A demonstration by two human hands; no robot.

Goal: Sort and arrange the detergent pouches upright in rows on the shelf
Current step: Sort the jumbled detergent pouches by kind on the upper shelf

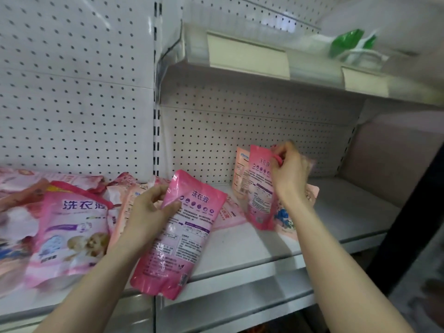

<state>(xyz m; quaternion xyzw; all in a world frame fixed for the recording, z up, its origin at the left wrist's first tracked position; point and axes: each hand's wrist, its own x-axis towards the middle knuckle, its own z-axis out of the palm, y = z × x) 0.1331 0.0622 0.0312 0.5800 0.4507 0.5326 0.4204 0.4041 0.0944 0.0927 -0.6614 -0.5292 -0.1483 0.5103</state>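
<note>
two bare hands each hold one pouch over the white metal shelf. the left hand, just left of the slotted white upright post, curls its fingers and thumb round the top corner of a glossy bright pink detergent pouch; this pouch hangs tilted below and right of the hand, across the foot of the post, with its bottom corner past the shelf's front lip. the right hand, well right of the post, pinches the top edge of a second pink plastic pouch, which stands nearly upright on the shelf, below and left of the hand. a pale peach pouch stands just behind it, on the side nearer the post. left of the post lies a loose heap of pink pouches.
</note>
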